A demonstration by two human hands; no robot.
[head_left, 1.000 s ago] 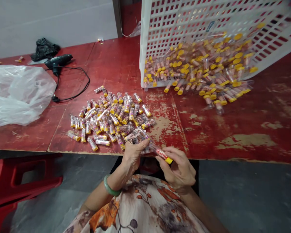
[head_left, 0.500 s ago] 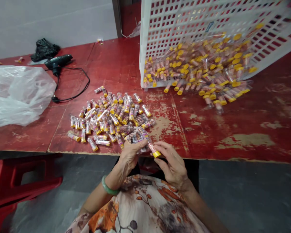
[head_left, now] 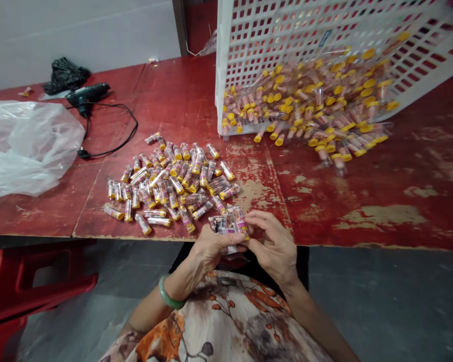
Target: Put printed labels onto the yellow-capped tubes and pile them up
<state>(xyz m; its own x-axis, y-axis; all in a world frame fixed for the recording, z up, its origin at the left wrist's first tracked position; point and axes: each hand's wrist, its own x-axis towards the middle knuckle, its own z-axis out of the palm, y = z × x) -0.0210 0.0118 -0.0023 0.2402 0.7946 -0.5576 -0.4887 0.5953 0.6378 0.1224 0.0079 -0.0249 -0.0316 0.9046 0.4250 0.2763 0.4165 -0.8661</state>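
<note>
Near the table's front edge my left hand (head_left: 211, 244) is closed on several flat printed plastic sleeves (head_left: 222, 223), its thumb lying across them. My right hand (head_left: 274, 241) has thumb and fingertips closed at the right edge of the top printed sleeve (head_left: 239, 219), which shows pink and yellow print. Just beyond my hands lies a pile of small clear tubes (head_left: 173, 176) with yellow caps and printed wraps. One wrapped tube (head_left: 219, 204) rests at the pile's near right side, close to the sleeves.
A white plastic basket (head_left: 226, 65) lies tipped on its side at the back right, yellow-capped tubes (head_left: 305, 100) spilling from it onto the red table (head_left: 181, 95). At left are a heat gun (head_left: 86, 94) with cord, a white plastic bag (head_left: 30, 146), a black bag (head_left: 66, 75) and a red stool (head_left: 7, 281).
The wrapped, yellow-capped tube has left my hands and a tube now lies at the pile's near right side. My right fingers have moved to the edge of the printed sleeves.
</note>
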